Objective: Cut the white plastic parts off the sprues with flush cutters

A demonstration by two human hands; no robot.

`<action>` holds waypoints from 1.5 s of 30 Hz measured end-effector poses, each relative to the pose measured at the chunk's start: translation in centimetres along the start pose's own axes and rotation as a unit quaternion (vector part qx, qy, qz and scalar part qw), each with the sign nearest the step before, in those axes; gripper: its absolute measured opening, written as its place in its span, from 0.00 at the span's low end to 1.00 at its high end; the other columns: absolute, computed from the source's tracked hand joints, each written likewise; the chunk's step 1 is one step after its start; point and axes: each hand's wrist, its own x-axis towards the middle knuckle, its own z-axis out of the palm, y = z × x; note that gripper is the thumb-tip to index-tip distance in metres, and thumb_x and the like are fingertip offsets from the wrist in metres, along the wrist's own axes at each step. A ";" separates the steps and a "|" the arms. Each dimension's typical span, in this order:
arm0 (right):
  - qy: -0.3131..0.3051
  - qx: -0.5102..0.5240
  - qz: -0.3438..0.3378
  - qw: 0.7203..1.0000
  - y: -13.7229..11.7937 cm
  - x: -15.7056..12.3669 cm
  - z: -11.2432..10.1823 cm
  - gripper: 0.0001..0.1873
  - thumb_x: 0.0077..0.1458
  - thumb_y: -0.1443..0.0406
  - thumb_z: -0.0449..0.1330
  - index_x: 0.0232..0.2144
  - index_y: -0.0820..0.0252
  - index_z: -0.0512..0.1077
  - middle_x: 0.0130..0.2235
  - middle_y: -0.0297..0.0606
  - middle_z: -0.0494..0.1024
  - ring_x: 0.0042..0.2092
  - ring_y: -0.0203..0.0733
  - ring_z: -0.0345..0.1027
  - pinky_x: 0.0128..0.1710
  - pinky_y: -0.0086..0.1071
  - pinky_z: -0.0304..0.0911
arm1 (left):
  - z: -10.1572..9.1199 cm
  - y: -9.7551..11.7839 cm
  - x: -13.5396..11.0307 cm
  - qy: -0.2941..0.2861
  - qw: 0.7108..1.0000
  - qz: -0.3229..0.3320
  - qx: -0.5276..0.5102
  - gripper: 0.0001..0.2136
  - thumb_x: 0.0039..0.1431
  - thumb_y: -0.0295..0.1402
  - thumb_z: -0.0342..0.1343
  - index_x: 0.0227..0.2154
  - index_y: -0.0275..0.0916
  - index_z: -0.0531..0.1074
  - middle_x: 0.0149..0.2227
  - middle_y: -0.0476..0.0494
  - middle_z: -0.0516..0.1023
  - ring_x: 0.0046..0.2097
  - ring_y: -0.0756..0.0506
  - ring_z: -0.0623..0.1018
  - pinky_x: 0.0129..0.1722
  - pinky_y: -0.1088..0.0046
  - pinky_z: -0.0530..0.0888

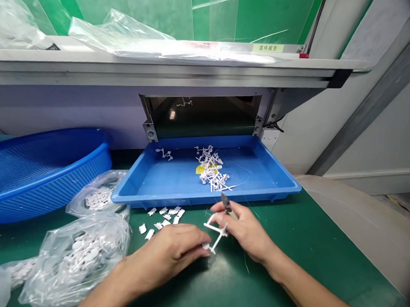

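From far away, I see a big blue basket on the left. Up high, a clear plastic bag lies on a shelf, near a little yellow label. On the right, a gray bar slants by the pale wall.

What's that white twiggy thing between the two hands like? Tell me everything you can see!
The white twiggy thing looks like plastic: thin bars joined like a little branch, with a rounded white bit by its lower end. It slants over the green table, on the near side of the blue tray. The left hand pinches the lower end. The right hand, which holds a dark-tipped tool, is at the upper end and seems to touch it. The hands hide some of it.
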 end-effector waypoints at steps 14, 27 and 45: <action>0.015 -0.411 -0.170 0.895 1.7 -1.6 1.7 0.09 0.50 0.72 0.53 0.33 0.56 0.66 0.37 0.35 0.72 0.39 0.43 0.62 0.39 0.37 0.56 | 2.4 0.4 -0.4 0.272 0.902 -0.182 -0.281 0.06 0.53 0.35 0.64 0.31 0.38 0.76 0.27 0.50 0.75 0.28 0.52 0.72 0.28 0.80 0.69; -0.009 -0.450 -0.130 0.883 1.6 -1.5 1.4 0.07 0.51 0.71 0.53 0.33 0.56 0.67 0.34 0.33 0.72 0.38 0.41 0.63 0.38 0.34 0.54 | 3.0 -0.4 -0.5 0.248 0.944 -0.134 -0.172 0.05 0.58 0.36 0.61 0.33 0.40 0.76 0.29 0.51 0.77 0.29 0.52 0.73 0.31 0.79 0.68; -0.054 -0.465 0.002 0.884 -0.6 -5.2 0.1 0.17 0.58 0.54 0.52 0.46 0.46 0.75 0.45 0.35 0.80 0.44 0.49 0.73 0.40 0.33 0.64 | 0.6 3.1 -2.0 0.061 0.997 -0.006 0.036 0.08 0.62 0.34 0.56 0.41 0.39 0.76 0.37 0.45 0.78 0.39 0.46 0.76 0.40 0.76 0.70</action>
